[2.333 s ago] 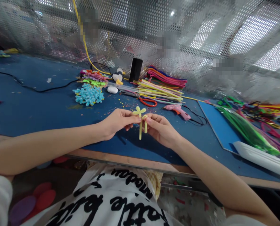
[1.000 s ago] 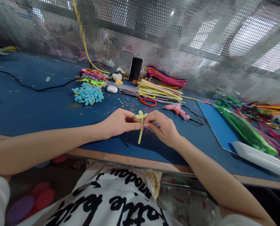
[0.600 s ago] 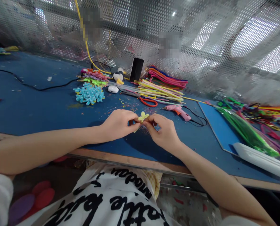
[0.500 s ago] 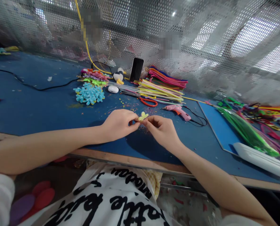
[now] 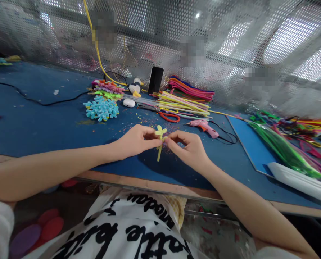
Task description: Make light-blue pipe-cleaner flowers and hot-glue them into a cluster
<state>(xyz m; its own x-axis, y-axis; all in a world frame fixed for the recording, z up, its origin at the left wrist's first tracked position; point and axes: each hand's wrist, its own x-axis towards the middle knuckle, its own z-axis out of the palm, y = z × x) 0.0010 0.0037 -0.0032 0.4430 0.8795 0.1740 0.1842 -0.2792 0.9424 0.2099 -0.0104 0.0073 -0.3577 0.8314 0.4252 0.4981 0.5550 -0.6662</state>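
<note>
A small pale yellow pipe-cleaner flower [image 5: 161, 131] with a short stem stands between my two hands, just above the blue table. My left hand [image 5: 135, 142] pinches it from the left, thumb and fingertips at the stem. From the right, my right hand [image 5: 189, 147] pinches it at about the same height. The petals rise above the fingertips, and the stem's lower end sticks out below them. Where exactly the fingertips meet the stem is partly hidden.
Beyond my hands lie orange-handled scissors [image 5: 170, 117], a pink glue gun [image 5: 203, 127], yellow pipe cleaners [image 5: 182, 104] and a white case [image 5: 129, 103]. Blue pipe-cleaner flowers [image 5: 102, 108] are piled at the left. A phone [image 5: 155, 80] leans on the mesh. Green bundles [image 5: 284, 149] lie right.
The flower has tipped upright, so its stem now shows below my fingers. Both hands have shifted only slightly and still pinch it. The view has moved a little.
</note>
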